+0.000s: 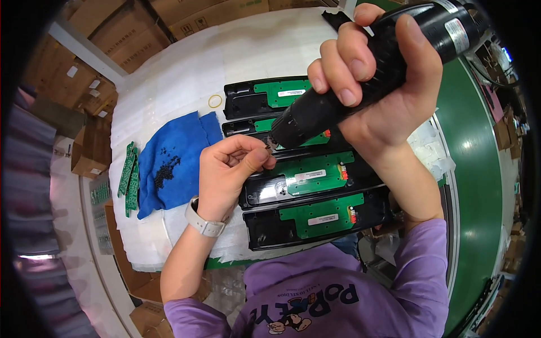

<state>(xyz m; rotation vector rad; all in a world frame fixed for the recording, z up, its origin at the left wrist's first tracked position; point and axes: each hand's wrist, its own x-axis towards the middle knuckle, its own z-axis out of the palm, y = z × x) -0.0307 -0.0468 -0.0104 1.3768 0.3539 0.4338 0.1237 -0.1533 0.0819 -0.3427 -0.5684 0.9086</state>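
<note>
My right hand (389,115) is wrapped round a black electric screwdriver (307,115), which slants down to the left. Close to its tip, the thumb and forefinger of my left hand (228,166) are pinched together; what they hold, if anything, is too small to make out. Beneath lie several long black plastic housings in a row, each with a green circuit board. The screwdriver and hands partly cover the second housing (231,128) from the far end. Left of my left hand, a pile of tiny black screws (166,172) rests on a blue cloth (183,138).
Loose green circuit boards (129,177) stand at the cloth's left edge. A yellow ring (214,101) lies on the white-covered table (169,84). To the right runs a green surface (470,197). Cardboard boxes (127,39) are stacked behind and at the left.
</note>
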